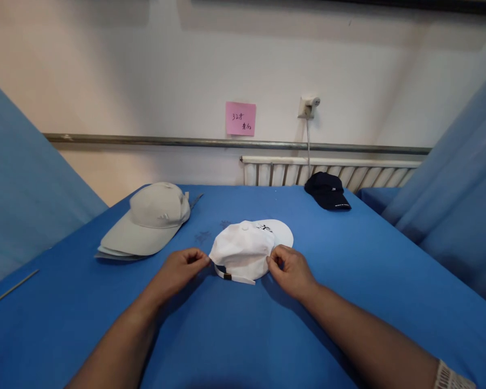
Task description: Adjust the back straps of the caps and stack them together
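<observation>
A white baseball cap (pixel 243 248) lies on the blue cloth in front of me, its brim turned to the far right with black lettering on it. Its adjustable strap with a dark buckle faces me. My left hand (pixel 186 265) pinches the cap's left edge near the strap. On the other side, my right hand (pixel 292 269) grips the lower right edge by the brim between thumb and fingers. Further left sits a stack of caps with a beige cap (pixel 157 210) on top. A dark navy cap (pixel 327 190) rests at the far right corner.
Blue cloth (pixel 243 335) covers the table. Behind it are a radiator (pixel 283 172), a metal rail (pixel 166 141), a pink note (pixel 240 119) and a plugged-in socket (pixel 308 107). Blue curtains (pixel 449 178) hang at both sides. A thin stick (pixel 11 290) lies at the left.
</observation>
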Tool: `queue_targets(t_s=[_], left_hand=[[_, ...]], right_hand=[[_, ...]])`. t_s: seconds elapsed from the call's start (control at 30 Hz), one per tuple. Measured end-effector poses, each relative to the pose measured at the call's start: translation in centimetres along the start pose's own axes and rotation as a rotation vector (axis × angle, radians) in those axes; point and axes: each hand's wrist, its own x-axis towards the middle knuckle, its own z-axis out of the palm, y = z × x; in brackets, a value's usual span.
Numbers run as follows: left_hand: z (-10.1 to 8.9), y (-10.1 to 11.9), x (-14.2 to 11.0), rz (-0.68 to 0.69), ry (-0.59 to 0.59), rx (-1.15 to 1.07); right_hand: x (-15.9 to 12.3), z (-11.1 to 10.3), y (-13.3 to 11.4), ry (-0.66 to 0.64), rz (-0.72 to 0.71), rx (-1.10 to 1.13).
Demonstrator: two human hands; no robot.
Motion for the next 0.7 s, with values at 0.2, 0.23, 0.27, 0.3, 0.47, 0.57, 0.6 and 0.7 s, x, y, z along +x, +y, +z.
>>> queue_targets(t_s=[0.2,0.23,0.27,0.3,0.47,0.57,0.6,0.7], left_hand=[[0.3,0.1,-0.9,-0.126,-0.11,-0.317],[0.6,0.1,-0.9,-0.126,-0.111,-0.323],[0.8,0.0,-0.9,-0.125,-0.106,-0.322],[1.1,0.0,-0.8,-0.126,-0.095,-0.32],[1.7,-0.6,-0.2,-0.143,-0.02,-0.474],[1.3,-0.8,0.2,-0.15,0.169,-0.632],[1.1,-0.8,0.3,-0.147,0.229,-0.667],[0.7,-0.7,0.5,-0.153,0.302,-0.741]], right_hand=[[0.0,0.3,0.2,-0.018,0.004,0.027],[-0.1,0.3,0.2,-0.016,0.002,0.031],[-0.1,0.3,0.1,-0.013,0.0,0.036],[-0.1,0.2,0.1,-0.008,-0.003,0.043],[0.0,0.0,0.2,0.045,-0.018,0.119],[0.4,0.0,1.5,0.164,0.047,0.169],[0.6,0.1,2.2,0.216,0.098,0.174],[1.6,0.2,4.6,0.307,0.353,0.186]])
